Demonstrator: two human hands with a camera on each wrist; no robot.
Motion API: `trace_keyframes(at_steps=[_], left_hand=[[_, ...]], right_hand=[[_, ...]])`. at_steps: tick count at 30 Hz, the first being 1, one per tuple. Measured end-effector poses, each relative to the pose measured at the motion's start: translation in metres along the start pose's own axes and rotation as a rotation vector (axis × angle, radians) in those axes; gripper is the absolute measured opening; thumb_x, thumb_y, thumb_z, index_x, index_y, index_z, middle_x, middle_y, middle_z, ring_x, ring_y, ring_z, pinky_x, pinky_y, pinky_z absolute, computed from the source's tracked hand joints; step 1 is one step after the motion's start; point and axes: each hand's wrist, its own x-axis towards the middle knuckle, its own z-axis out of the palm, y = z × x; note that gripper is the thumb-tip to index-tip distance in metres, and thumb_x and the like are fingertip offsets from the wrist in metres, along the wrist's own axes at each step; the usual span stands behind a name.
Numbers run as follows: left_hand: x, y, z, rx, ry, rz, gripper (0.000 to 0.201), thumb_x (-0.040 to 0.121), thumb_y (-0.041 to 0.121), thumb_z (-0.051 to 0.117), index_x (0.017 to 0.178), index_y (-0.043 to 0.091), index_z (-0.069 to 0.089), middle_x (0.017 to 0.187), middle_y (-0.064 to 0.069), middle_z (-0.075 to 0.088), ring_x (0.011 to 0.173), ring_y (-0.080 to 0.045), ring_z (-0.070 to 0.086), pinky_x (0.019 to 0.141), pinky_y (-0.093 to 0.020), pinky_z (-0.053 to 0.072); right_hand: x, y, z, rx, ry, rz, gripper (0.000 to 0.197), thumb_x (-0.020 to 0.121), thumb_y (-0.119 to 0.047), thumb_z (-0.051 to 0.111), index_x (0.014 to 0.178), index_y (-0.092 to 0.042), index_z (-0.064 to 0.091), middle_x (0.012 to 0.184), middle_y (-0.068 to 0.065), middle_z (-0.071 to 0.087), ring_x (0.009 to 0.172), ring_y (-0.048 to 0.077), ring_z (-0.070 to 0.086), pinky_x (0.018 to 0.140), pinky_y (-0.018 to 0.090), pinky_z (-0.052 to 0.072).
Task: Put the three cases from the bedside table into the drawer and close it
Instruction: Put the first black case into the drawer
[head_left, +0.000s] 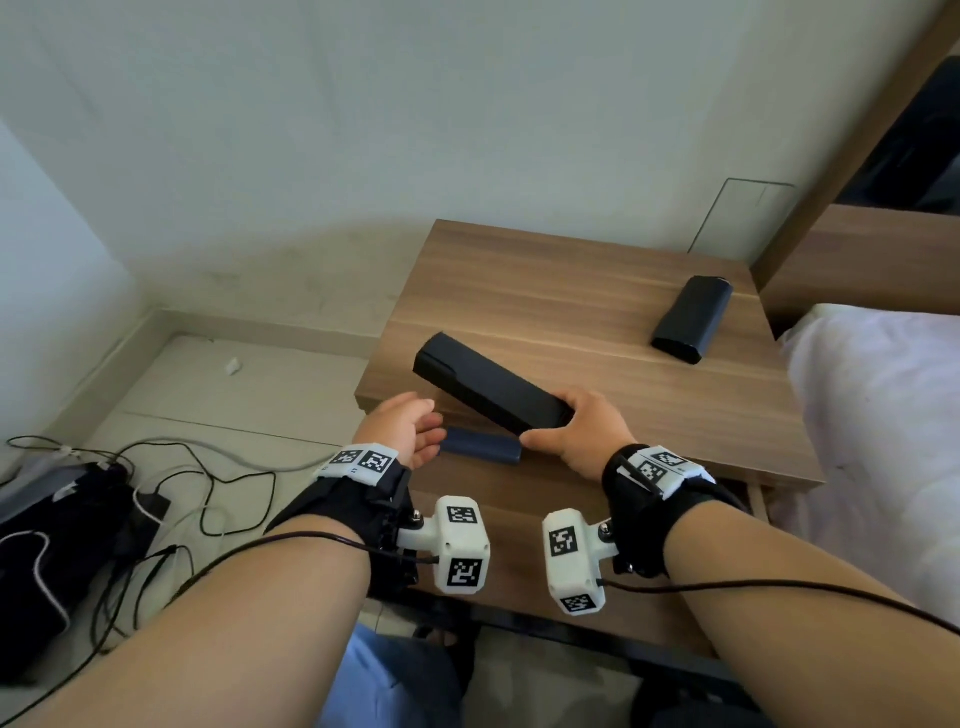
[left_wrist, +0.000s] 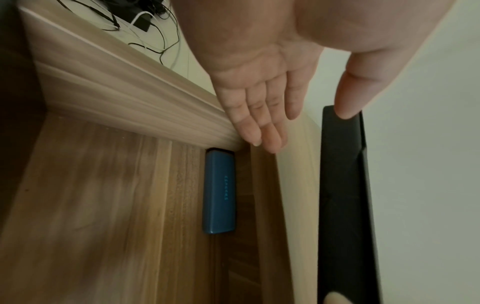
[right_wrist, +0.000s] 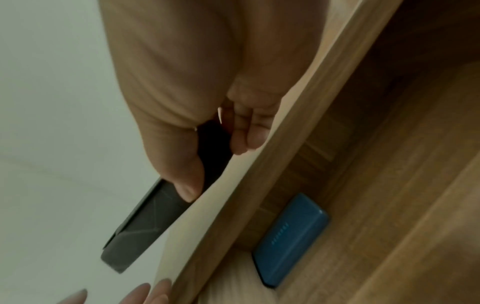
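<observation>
My right hand grips the near end of the long black case, thumb and fingers curled round it, holding it tilted above the front edge of the bedside table. My left hand is beside it with fingers straight and relaxed, holding nothing, just above the blue case, which lies flat inside the open drawer under the tabletop edge. A second black case rests on the tabletop toward the back right, well apart from both hands.
</observation>
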Motion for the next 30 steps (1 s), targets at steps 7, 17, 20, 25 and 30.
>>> trace_keyframes(at_steps=[7, 17, 20, 25, 30], left_hand=[[-0.009, -0.027, -0.025, 0.195, 0.028, -0.04, 0.034, 0.089, 0.022, 0.051, 0.122, 0.013, 0.053, 0.106, -0.01, 0.064, 0.079, -0.02, 0.062, 0.084, -0.037, 0.048], [0.006, -0.054, -0.026, 0.466, -0.005, -0.161, 0.037, 0.088, 0.023, 0.05, 0.122, 0.008, 0.051, 0.074, -0.004, 0.057, 0.066, -0.019, 0.057, 0.067, -0.032, 0.048], [0.016, -0.061, -0.022, 0.465, -0.013, -0.182, 0.047, 0.089, 0.02, 0.049, 0.134, 0.007, 0.045, 0.073, -0.003, 0.054, 0.062, -0.017, 0.052, 0.058, -0.027, 0.041], [0.033, -0.073, -0.012, 0.479, -0.022, -0.211, 0.057, 0.087, 0.024, 0.053, 0.141, 0.015, 0.039, 0.087, -0.003, 0.06, 0.082, -0.021, 0.06, 0.089, -0.036, 0.05], [0.05, -0.088, -0.008, 0.538, -0.059, -0.269, 0.075, 0.068, 0.036, 0.057, 0.139, 0.018, 0.04, 0.084, -0.006, 0.065, 0.086, -0.028, 0.066, 0.094, -0.037, 0.049]], right_hand=[[-0.023, 0.011, 0.012, -0.058, -0.188, 0.021, 0.051, 0.069, -0.022, 0.08, 0.116, -0.015, 0.062, 0.097, 0.001, 0.062, 0.084, 0.015, 0.058, 0.072, 0.022, 0.044], [-0.017, 0.047, 0.036, -0.111, -0.28, 0.148, 0.057, 0.067, -0.025, 0.081, 0.119, -0.014, 0.06, 0.095, 0.001, 0.064, 0.084, 0.016, 0.061, 0.071, 0.022, 0.046], [-0.008, 0.056, 0.039, -0.14, -0.289, 0.203, 0.061, 0.068, -0.027, 0.08, 0.124, -0.013, 0.058, 0.097, 0.001, 0.062, 0.085, 0.016, 0.059, 0.068, 0.022, 0.045], [0.008, 0.071, 0.053, -0.2, -0.291, 0.26, 0.061, 0.067, -0.029, 0.079, 0.123, -0.013, 0.061, 0.1, 0.005, 0.065, 0.085, 0.019, 0.061, 0.065, 0.022, 0.045], [0.024, 0.077, 0.069, -0.261, -0.29, 0.316, 0.06, 0.067, -0.032, 0.078, 0.122, -0.014, 0.061, 0.114, 0.01, 0.066, 0.101, 0.025, 0.064, 0.082, 0.028, 0.053]])
